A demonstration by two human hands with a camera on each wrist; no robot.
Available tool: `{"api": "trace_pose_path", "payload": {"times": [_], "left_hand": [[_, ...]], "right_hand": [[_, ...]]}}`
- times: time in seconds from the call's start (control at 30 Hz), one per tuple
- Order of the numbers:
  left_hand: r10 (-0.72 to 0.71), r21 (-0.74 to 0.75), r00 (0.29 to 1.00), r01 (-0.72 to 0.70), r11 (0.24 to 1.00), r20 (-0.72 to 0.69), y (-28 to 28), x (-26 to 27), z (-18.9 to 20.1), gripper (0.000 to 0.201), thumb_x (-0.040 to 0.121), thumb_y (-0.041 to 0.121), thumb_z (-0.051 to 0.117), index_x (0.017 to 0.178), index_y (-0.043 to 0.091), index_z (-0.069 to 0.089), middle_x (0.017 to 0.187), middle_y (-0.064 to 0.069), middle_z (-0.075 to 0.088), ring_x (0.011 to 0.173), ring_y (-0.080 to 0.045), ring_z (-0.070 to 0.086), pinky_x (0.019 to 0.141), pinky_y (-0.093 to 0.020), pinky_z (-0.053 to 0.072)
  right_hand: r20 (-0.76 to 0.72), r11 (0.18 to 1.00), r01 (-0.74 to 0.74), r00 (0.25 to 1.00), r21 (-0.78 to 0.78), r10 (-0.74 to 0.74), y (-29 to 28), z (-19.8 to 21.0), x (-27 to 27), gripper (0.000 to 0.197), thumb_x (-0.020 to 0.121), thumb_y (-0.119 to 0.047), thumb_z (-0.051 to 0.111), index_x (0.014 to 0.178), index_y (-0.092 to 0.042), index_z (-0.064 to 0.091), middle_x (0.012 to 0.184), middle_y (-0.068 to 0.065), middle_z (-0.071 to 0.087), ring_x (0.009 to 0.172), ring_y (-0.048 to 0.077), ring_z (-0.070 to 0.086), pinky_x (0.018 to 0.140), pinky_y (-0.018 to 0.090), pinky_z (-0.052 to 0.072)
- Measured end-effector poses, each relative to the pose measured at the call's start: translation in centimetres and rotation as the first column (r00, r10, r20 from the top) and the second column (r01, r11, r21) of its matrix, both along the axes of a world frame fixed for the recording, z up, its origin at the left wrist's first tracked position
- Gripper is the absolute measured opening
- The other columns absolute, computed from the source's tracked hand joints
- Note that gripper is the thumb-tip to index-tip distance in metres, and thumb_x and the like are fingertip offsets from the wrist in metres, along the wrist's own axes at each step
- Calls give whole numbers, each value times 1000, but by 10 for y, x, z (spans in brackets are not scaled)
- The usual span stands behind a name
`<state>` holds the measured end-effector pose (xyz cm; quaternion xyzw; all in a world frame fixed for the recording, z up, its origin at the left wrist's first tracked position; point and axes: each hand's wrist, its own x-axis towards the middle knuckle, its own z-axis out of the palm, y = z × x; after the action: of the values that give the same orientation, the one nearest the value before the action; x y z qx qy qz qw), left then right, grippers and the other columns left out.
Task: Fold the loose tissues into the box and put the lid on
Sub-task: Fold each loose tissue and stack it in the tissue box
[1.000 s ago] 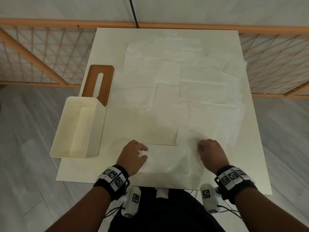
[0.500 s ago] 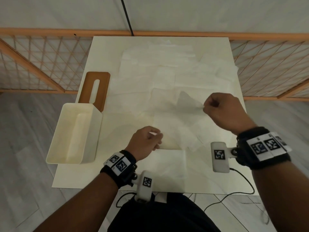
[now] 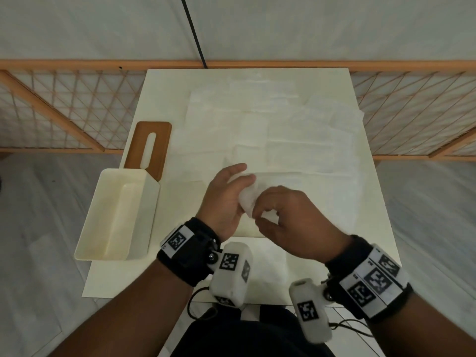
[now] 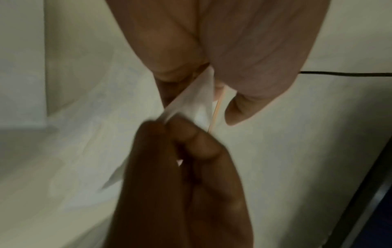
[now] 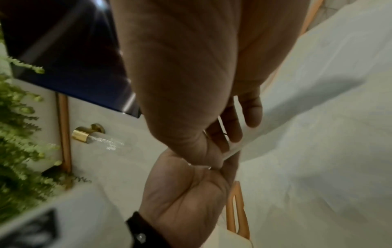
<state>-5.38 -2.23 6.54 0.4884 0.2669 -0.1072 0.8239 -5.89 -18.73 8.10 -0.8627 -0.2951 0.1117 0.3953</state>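
Note:
A small folded white tissue (image 3: 247,199) is held above the table's middle between both hands. My left hand (image 3: 228,197) cups it from the left, thumb and fingers pinching its edge (image 4: 195,100). My right hand (image 3: 277,215) grips it from the right with curled fingers (image 4: 186,139). In the right wrist view the tissue (image 5: 235,148) shows as a thin strip between the two hands. Several loose tissues (image 3: 296,140) lie flat over the table's far half. The open cream box (image 3: 118,215) stands at the left edge, empty. The brown slotted lid (image 3: 150,148) lies flat behind it.
The white table (image 3: 376,228) is small, and the box overhangs its left edge. An orange lattice fence (image 3: 64,109) runs behind and to both sides. A black cable (image 3: 193,29) hangs down the back wall. Grey floor surrounds the table.
The hands left the table's near edge with a tissue; the right hand lifted its side up, then came across to the left hand. The tissue is now folded small between them.

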Motion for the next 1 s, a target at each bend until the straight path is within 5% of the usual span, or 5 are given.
{"api": "trace_pose_path", "payload": {"times": [0.2, 0.3, 0.43, 0.67, 1.0], "left_hand": [[26, 65, 998, -30, 997, 63, 34, -7, 1, 9, 89, 10, 68, 96, 5, 70, 97, -12, 70, 94, -28, 66, 87, -44, 54], [-48, 74, 986, 36, 997, 159, 45, -15, 11, 13, 81, -3, 68, 83, 8, 72, 91, -9, 71, 87, -23, 68, 73, -34, 59], [-129, 13, 964, 129, 992, 235, 52, -23, 18, 16, 73, -2, 68, 76, 12, 73, 93, -12, 69, 88, -25, 68, 71, -33, 57], [-115, -19, 971, 122, 992, 208, 68, -30, 9, 67, 71, -5, 67, 130, 23, 53, 120, -9, 66, 104, -26, 65, 79, -38, 59], [-160, 113, 969, 183, 977, -190, 65, -34, -15, 61, 70, 50, 74, 117, 12, 67, 107, -11, 74, 87, -28, 72, 77, -41, 58]], "right_hand": [[-319, 962, 139, 946, 235, -59, -8, -16, -10, 8, 76, -25, 75, 82, -21, 72, 96, -10, 71, 96, 11, 65, 82, 26, 49], [-553, 737, 598, 747, 314, -370, -14, -30, 0, 37, 71, -51, 67, 94, -22, 68, 100, -9, 67, 100, 12, 62, 93, 43, 49], [-873, 685, 647, 487, 333, -35, -11, -45, 12, 92, 62, -61, 81, 140, -21, 53, 141, 2, 59, 133, 21, 52, 107, 42, 42], [-822, 601, 621, 559, 503, 111, 3, -16, 12, 40, 84, 3, 68, 123, 7, 62, 125, 25, 66, 116, 37, 64, 98, 44, 54], [-373, 944, 260, 912, 204, -171, -12, 22, 15, 51, 75, -35, 75, 82, 12, 57, 78, 36, 54, 67, 17, 45, 57, 50, 45]]}}
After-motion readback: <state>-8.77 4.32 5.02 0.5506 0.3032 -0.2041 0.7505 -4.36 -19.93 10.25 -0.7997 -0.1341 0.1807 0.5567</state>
